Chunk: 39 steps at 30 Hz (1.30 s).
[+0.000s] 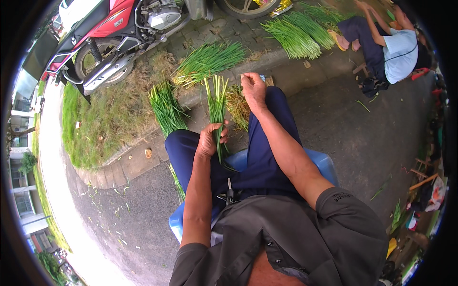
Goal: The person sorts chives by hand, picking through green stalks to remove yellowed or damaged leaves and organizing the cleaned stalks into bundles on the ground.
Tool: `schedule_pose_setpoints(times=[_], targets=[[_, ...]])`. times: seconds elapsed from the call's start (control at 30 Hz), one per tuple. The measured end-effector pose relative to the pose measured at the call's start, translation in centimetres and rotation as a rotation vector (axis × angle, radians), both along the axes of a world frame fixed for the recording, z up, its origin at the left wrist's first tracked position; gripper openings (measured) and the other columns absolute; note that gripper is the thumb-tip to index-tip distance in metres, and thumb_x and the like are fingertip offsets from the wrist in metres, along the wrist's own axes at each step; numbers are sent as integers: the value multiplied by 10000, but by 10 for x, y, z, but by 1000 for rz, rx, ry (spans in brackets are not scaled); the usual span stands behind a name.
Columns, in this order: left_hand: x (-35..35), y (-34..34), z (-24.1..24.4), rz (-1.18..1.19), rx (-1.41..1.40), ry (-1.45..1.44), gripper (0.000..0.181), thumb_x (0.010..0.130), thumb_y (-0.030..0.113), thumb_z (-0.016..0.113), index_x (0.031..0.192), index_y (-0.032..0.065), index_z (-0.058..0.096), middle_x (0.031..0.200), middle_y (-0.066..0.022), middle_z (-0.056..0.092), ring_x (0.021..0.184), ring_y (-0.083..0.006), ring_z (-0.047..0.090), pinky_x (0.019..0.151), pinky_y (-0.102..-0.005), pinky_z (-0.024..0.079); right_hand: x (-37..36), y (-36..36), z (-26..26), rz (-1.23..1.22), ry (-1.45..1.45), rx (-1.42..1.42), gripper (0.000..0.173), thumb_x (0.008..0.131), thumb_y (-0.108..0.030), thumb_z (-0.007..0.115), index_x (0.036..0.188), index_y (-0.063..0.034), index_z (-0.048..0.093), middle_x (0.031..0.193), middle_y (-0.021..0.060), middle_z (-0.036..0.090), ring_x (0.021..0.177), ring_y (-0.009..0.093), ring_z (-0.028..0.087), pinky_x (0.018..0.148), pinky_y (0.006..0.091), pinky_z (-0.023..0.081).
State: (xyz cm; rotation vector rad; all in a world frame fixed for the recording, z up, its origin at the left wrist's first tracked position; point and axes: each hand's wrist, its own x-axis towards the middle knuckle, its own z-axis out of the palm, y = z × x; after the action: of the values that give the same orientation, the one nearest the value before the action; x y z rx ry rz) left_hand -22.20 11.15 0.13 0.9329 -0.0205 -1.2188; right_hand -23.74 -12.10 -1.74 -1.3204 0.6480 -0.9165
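Observation:
My left hand (210, 140) grips a bunch of long green stalks (217, 103), likely garlic chives, held upright between my knees with the pale ends away from me. Off to the right of those ends, my right hand (253, 89) is raised over my right knee, thumb and fingers pinched together; whether something thin is between them cannot be told. Beyond my left knee lies a green bundle (167, 109), and a wider pile (211, 61) rests on the kerb past it. Yellowish brown trimmings (238, 105) lie in a heap between my knees and the kerb.
A blue plastic stool (322, 164) is under me. A red motorcycle (118, 21) stands at the upper left, with another vehicle's wheel (248, 7) at the top. More chive bundles (293, 37) lie on the kerb. A person in a light blue shirt (400, 53) sits at the upper right.

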Motion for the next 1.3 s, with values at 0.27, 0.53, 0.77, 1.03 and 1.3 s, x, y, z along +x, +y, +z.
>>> schedule_pose_setpoints(times=[0.27,0.53,0.77,1.03,1.3], targets=[[4,8,-1,82,-157,68,348,916,325,605,1107,36,628,670,-43,502,531,-177,433,592,-343,388,-8,12,3,235,270,-296,175,867,-173,735,974,-39,704,811,75,722,702,161,668,675,329,523],[8,11,6,144,-357,163,366,984,398,535,1084,64,646,633,4,450,497,-141,380,579,-324,333,-14,24,7,403,401,-434,161,848,-150,726,983,-65,704,886,120,745,830,283,728,720,392,552],[9,10,5,123,-476,256,394,1021,432,485,1053,73,644,587,19,440,448,-126,370,538,-318,324,-14,35,17,518,417,-471,183,876,-116,717,1049,-62,690,908,104,739,770,240,710,701,374,547],[11,9,0,72,-557,298,400,1037,439,462,1045,67,610,585,2,457,421,-128,384,515,-314,317,-9,44,11,597,134,-86,203,949,-62,676,1143,-3,659,944,41,718,812,92,650,704,246,522],[11,7,0,78,-537,299,406,1035,434,463,1047,62,625,582,2,454,417,-123,378,505,-313,313,-7,45,11,533,53,-134,188,938,-137,711,1077,-12,689,893,48,728,805,110,671,724,269,545]])
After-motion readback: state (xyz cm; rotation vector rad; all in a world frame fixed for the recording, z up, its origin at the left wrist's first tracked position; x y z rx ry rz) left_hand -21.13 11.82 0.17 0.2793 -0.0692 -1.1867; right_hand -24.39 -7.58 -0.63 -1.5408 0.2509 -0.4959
